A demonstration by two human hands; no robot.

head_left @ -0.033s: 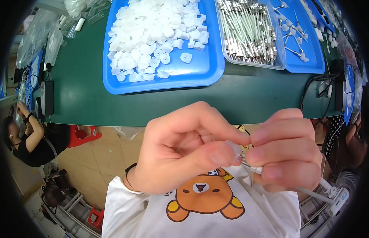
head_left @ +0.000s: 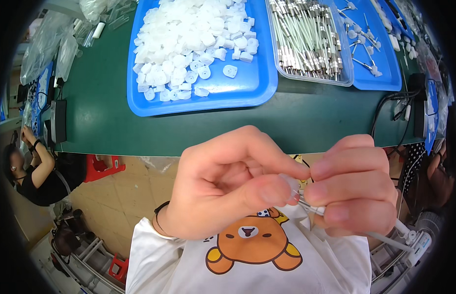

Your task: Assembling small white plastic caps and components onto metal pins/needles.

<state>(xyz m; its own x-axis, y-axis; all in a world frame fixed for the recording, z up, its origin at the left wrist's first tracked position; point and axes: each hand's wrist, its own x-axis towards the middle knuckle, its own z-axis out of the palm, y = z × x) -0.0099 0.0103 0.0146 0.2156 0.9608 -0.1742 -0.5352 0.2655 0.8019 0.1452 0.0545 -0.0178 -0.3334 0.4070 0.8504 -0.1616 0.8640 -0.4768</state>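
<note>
Both hands are held together in front of my chest, before the table's near edge. My left hand [head_left: 228, 183] pinches a small translucent white plastic cap [head_left: 289, 183] between thumb and index finger. The fingers of my right hand [head_left: 358, 188] are curled round a thin whitish rod with a metal end [head_left: 313, 209]. Its tip meets the cap or lies right beside it; fingertips hide the exact contact. On the table, a blue tray [head_left: 203, 109] carries a heap of similar caps [head_left: 184, 44]. A clear plastic box [head_left: 311, 81] beside it is full of thin pale rods with metal ends [head_left: 309, 41].
At the right, another blue tray [head_left: 392, 81] has several rods with white caps on them. Black cables [head_left: 392, 100] run over the table's right side. Plastic bags [head_left: 44, 54] lie at the far left. A co-worker [head_left: 39, 171] sits at the left near a red stool [head_left: 103, 166].
</note>
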